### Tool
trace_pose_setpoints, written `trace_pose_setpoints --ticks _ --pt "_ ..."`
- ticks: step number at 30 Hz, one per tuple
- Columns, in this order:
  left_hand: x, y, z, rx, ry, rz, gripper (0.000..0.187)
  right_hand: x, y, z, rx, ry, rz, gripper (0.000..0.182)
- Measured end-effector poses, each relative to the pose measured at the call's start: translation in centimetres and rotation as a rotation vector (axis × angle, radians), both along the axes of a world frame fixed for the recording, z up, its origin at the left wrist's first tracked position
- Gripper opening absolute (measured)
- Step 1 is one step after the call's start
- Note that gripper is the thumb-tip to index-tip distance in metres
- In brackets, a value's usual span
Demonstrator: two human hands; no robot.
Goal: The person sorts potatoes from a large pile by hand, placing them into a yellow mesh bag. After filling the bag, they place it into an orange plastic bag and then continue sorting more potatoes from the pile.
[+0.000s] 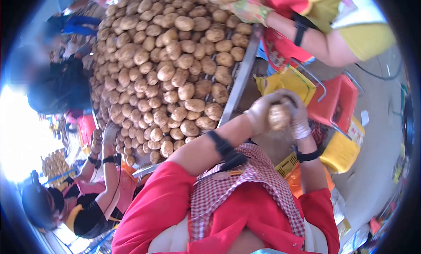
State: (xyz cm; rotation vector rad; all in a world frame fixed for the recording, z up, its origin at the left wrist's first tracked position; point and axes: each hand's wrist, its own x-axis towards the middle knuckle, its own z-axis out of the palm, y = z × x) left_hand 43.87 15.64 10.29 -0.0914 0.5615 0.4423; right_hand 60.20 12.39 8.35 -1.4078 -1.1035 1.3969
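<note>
Two gloved hands clasping one potato beside a heaped table

With 12 at the top of the view and the dial centred on its middle, the potato (279, 118) is sitting near 3 o'clock, in front of the wearer and off the metal edge of the table (240, 81); its long axis appears to be running roughly from 12 to 6, with the rounded lower end pointing towards 6 o'clock; the upper end is disappearing among the fingers, so its full length cannot be told.

The left hand (262, 111) is gripping from the potato's 9 o'clock side, fingers bent across towards the other glove; the right hand (299, 118) is cupping the 3 o'clock side, partly closed; together they are holding that single potato, though how hard each is pressing cannot be told; both are wearing pale gloves.

The pile of potatoes (166, 73) is covering the table from about 9 to 1 o'clock, long axes pointing many ways; a co-worker's patterned glove (247, 9) is reaching over it between 12 and 1; another co-worker's hand (110, 133) is resting at its 9 o'clock edge; a yellow tub (289, 85) is standing at 2, a red tub (324, 107) just before 3, a yellow container (344, 149) just past 3.
</note>
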Motion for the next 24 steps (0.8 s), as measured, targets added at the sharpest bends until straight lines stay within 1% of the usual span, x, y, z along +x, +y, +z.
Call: trace_pose_setpoints --ticks 2,4,5,6,7,8,9,10,11,12,13,14,15,16,17,18,19,20,21,22,24 --pt "4.2 1.2 1.8 -0.104 0.104 0.131 0.041 5.2 1.2 -7.2 -0.334 0.866 -0.281 0.037" --pt "4.5 1.7 3.9 0.272 0.421 0.075 0.048 8.1 2.4 -9.1 -0.379 0.800 -0.614 0.027" --pt "3.3 1.2 3.0 0.761 0.704 0.110 0.054 7.8 2.4 -8.1 -0.386 0.799 -0.599 0.027" --pt "1.9 1.2 2.0 1.041 0.864 0.190 0.056 7.9 1.8 -6.7 -0.341 0.497 -0.743 0.026" --pt "-1.1 1.7 2.5 1.328 1.021 0.271 0.059 7.6 1.7 -5.6 -0.282 0.193 -0.873 0.025" --pt "-4.9 2.5 4.6 1.415 1.160 0.334 0.058 6.8 1.4 -5.9 -0.283 0.194 -0.866 0.025" --pt "-8.7 3.6 4.7 1.672 1.623 0.406 0.052 5.9 1.0 -6.8 -0.138 0.074 -0.724 0.026" --pt "-13.0 5.4 4.7 1.686 1.733 0.485 0.048 4.6 1.0 -7.0 0.009 -0.044 -0.580 0.028" --pt "-17.6 6.6 3.2 1.524 1.999 0.260 0.049 0.9 1.4 -3.8 0.097 -0.179 -0.435 0.028" --pt "-20.9 6.8 2.5 1.409 2.252 0.271 0.053 -3.0 1.9 -1.1 0.129 -0.151 -0.316 0.029" --pt "-23.5 7.0 3.3 1.337 2.202 0.136 0.056 -6.6 2.4 0.6 0.162 -0.122 -0.194 0.029" --pt "-26.5 7.5 1.3 1.388 2.243 0.057 0.060 -9.3 3.6 0.9 0.294 -0.295 -0.026 0.030" --pt "-28.0 7.2 1.8 1.471 2.196 -0.108 0.061 -12.7 4.4 2.3 0.246 -0.279 0.074 0.033" --pt "-29.0 7.2 2.3 1.554 2.138 -0.272 0.062 -15.5 5.5 2.1 0.330 -0.237 0.167 0.037" --pt "-29.5 7.1 2.1 1.600 2.116 -0.209 0.065 -18.4 6.5 1.6 0.401 -0.263 0.246 0.043" --pt "-29.7 6.9 2.4 1.649 2.078 -0.189 0.061 -20.9 7.3 1.1 0.479 -0.412 0.332 0.049" --pt "-29.7 6.3 2.6 1.562 2.029 -0.139 0.058 -23.2 7.9 1.2 0.441 -0.493 0.447 0.057" --pt "-29.7 5.4 2.6 1.470 1.982 -0.087 0.055 -25.4 7.7 1.2 0.476 -0.768 0.505 0.063" --pt "-29.6 4.4 1.6 1.261 1.660 0.295 0.049 -26.4 7.6 1.5 0.500 -0.808 0.568 0.066" --pt "-29.7 3.2 1.6 1.144 1.449 0.497 0.049 -27.4 7.2 2.1 0.525 -0.848 0.629 0.069" --pt "-29.8 0.3 2.7 0.484 0.797 0.769 0.054 -28.4 5.6 2.1 0.454 -0.783 0.719 0.070"
